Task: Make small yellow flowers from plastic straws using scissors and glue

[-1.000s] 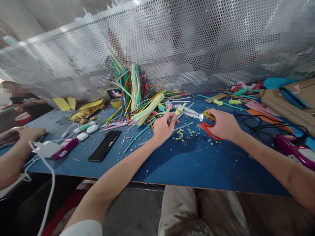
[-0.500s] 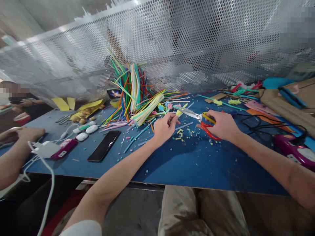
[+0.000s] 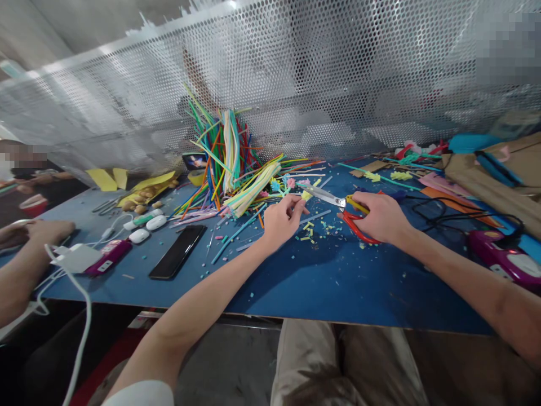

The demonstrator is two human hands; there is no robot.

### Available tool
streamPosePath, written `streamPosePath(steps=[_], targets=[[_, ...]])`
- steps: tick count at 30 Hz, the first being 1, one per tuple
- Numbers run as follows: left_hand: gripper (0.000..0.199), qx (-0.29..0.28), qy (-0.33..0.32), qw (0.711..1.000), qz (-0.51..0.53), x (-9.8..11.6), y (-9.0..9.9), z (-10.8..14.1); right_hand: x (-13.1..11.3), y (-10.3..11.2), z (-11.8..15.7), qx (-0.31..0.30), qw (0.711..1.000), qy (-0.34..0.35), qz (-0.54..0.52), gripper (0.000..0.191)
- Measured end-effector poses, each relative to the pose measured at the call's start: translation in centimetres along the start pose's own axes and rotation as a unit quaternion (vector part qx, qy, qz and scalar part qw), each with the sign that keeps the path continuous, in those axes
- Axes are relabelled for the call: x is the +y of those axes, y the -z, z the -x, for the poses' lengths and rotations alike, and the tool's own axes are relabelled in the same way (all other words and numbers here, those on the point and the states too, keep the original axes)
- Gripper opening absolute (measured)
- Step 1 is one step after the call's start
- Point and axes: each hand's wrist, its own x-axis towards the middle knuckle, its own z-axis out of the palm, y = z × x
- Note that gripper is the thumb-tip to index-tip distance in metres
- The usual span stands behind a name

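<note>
My left hand (image 3: 284, 221) is pinched closed on a yellow pipe cleaner piece (image 3: 309, 192) just past its fingertips. In my right hand (image 3: 382, 217) is a pair of scissors (image 3: 327, 196) with one red and one yellow handle. The blades point left, their tips beside the yellow piece; whether they touch it I cannot tell. Small pipe cleaner clippings (image 3: 310, 231) lie scattered on the blue tabletop (image 3: 321, 293) below the hands. Just beyond my left hand are blue and pink fuzzy shapes (image 3: 291, 183).
A big bunch of coloured pipe cleaners (image 3: 230, 152) leans by the perforated metal screen (image 3: 338, 73). To the left are a black phone (image 3: 177, 252), a purple power strip (image 3: 109, 256) with cables, and another person's hand (image 3: 51, 230). A second purple power strip (image 3: 502, 256) is at right.
The view has shifted very slightly. Both hands stay almost in place, with the scissors and the yellow pipe cleaner piece held as before.
</note>
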Motion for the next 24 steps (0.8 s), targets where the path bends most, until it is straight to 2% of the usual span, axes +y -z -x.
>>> streamPosePath(steps=[6,11,15,18,21,24], targets=[[0.026,-0.001,0.002,1.0,-0.002,-0.1,0.0,0.0,0.2,0.2,-0.2,-0.003,1.0,-0.004,0.022,0.028],[0.025,-0.001,0.002,1.0,0.001,-0.1,0.0,-0.1,0.6,0.2,-0.3,-0.018,0.999,-0.016,0.026,0.033],[0.025,0.004,0.001,1.0,-0.012,-0.1,0.2,-0.2,0.9,0.1,-0.3,-0.002,0.999,-0.033,-0.003,0.041],[0.024,0.019,-0.009,0.999,-0.026,-0.2,0.2,-0.3,1.2,0.0,-0.3,0.028,0.996,-0.075,-0.034,0.045],[0.026,0.037,-0.013,0.998,-0.05,-0.3,0.1,-0.3,1.8,0.0,-0.6,0.045,0.99,-0.132,-0.016,0.044],[0.026,0.05,-0.022,0.997,-0.054,-0.4,0.0,-0.3,2.5,0.1,-1.0,-0.004,0.984,-0.174,0.029,0.046]])
